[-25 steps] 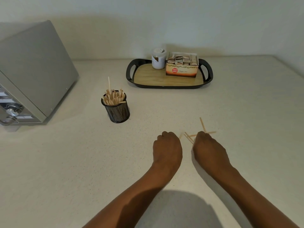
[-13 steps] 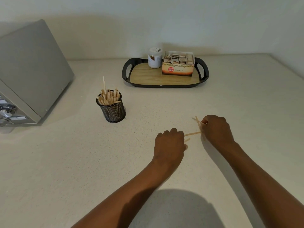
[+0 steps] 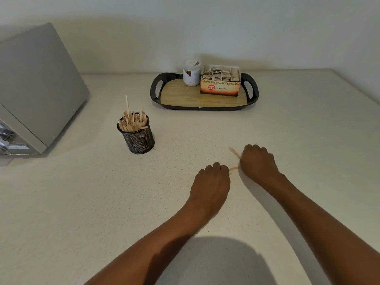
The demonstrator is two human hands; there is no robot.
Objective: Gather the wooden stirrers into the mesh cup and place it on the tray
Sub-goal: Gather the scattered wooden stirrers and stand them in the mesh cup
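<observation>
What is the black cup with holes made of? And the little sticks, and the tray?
The mesh cup looks like black metal wire mesh: you can see through its fine grid. The stirrers look like pale, bare wood, thin and flat. The tray seems to be glossy black plastic at the rim, with a wood-grain floor, though that could be a printed pattern and not real wood.

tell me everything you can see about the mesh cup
The mesh cup is a small round holder of black wire mesh with a solid dark rim. It stands upright on the pale counter, apart from the tray and nearer than it, beside the grey appliance. It is packed with wooden stirrers, one sticking up taller than the rest. Neither hand touches it.
</observation>
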